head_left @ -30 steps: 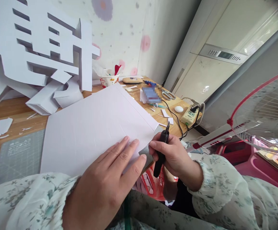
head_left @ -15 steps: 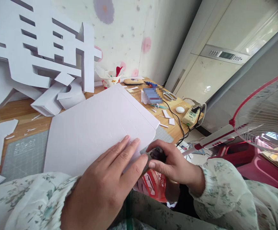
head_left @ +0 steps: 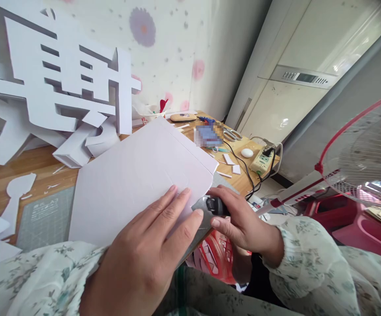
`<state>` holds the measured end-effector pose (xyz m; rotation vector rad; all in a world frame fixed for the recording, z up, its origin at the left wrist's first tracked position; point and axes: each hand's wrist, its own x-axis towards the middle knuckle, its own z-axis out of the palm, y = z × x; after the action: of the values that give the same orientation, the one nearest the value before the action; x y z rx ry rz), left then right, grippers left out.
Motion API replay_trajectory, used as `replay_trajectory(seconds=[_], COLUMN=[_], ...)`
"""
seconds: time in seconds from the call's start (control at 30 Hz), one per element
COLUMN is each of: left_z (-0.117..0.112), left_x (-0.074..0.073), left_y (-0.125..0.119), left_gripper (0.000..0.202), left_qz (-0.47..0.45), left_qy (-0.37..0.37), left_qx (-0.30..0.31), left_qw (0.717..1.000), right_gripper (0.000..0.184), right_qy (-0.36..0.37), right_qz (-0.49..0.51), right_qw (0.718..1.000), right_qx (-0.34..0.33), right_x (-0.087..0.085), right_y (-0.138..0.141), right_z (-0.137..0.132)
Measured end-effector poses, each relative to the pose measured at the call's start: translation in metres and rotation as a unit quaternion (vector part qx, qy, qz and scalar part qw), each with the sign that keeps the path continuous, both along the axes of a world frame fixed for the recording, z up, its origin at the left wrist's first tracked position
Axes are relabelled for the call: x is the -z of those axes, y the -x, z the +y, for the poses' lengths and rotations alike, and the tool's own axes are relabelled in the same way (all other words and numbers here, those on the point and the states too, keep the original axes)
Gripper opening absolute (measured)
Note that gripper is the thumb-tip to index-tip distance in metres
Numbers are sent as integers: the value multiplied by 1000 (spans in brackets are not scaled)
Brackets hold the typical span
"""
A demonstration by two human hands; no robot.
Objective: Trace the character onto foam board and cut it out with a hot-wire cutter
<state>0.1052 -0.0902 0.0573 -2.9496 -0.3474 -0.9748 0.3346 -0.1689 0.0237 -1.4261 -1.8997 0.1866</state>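
Observation:
My left hand point(head_left: 151, 250) lies flat, fingers stretched out, pressing the near right corner of a large white board sheet point(head_left: 134, 175) that rests on a grey cutting mat point(head_left: 42, 215). My right hand point(head_left: 239, 219) is closed around a black utility knife point(head_left: 217, 206), held low at the sheet's near right edge, just beside my left fingertips. The knife's tip is hidden by my fingers.
Big white cut-out letter shapes point(head_left: 62, 87) lean against the wall at the back left. On the wooden table point(head_left: 29, 162) beyond the sheet lie a cup point(head_left: 147, 115), scissors point(head_left: 233, 134), a power strip point(head_left: 261, 160) with cables and small white scraps. A red fan point(head_left: 361, 162) stands at the right.
My right hand has tipped the knife from upright down to the sheet's edge and closed over it. My left hand has stayed pressed on the sheet.

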Motion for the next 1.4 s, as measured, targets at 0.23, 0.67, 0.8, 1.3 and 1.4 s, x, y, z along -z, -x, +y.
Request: replay_trajectory(seconds=[0.23, 0.67, 0.8, 1.3, 1.4], left_z=[2, 1, 2, 3, 3], left_x=[0, 1, 2, 2, 2], left_y=[2, 3, 4, 4, 4], left_gripper=[35, 34, 35, 34, 34], left_qz=[3, -1, -5, -2, -2], left_qy=[-9, -9, -9, -23, -28], left_qx=[2, 7, 5, 9, 11], left_qw=[1000, 1000, 1000, 1000, 1000], right_gripper=[41, 41, 39, 40, 39], right_qy=[-45, -66, -67, -64, -75], right_qz=[-32, 12, 35, 43, 40], right_qw=[998, 998, 997, 997, 996], right_qx=[32, 1, 7, -18, -16], right_x=[6, 10, 10, 14, 14], right_y=[2, -1, -4, -7, -7], right_z=[9, 14, 14, 15, 16])
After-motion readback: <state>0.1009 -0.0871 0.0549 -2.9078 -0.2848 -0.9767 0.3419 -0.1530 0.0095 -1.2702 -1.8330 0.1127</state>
